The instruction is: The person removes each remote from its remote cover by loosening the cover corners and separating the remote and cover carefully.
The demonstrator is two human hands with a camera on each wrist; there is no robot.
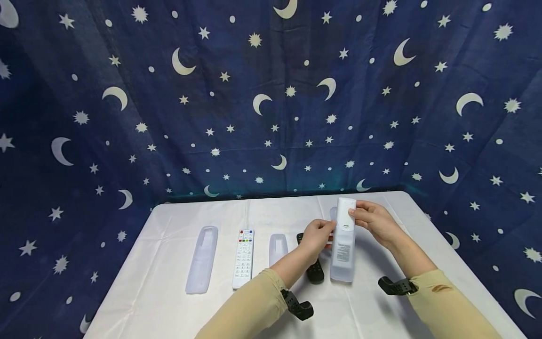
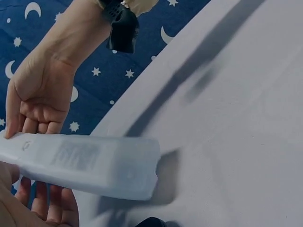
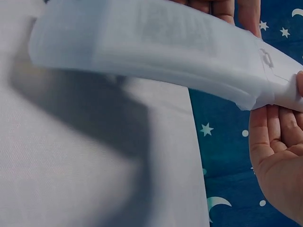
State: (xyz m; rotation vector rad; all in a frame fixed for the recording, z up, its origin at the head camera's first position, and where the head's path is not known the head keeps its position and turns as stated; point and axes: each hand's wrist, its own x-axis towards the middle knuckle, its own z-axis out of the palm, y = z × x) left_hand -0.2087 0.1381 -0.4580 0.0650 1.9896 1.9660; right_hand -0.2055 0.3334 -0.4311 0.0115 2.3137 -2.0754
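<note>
A white remote control (image 1: 346, 209), back face up, is partly inside a translucent silicone sleeve (image 1: 342, 272). The sleeve surrounds its lower length, with the printed label showing through, while the upper end stands bare. My left hand (image 1: 315, 238) grips the sleeve's left side near its mouth. On the other side, my right hand (image 1: 377, 223) pinches the bare upper end of the remote control. In the right wrist view, the sleeve's mouth sits between both hands and the sleeve (image 3: 170, 42) hangs above the table. Some left fingers are hidden behind it in the head view.
Under my left hand lies a black remote control (image 1: 315, 273). Left of it are a short translucent sleeve (image 1: 278, 247), a white remote control (image 1: 243, 259) and a long translucent sleeve (image 1: 202, 259). A starry curtain (image 1: 237, 113) hangs behind the white table (image 1: 156, 292).
</note>
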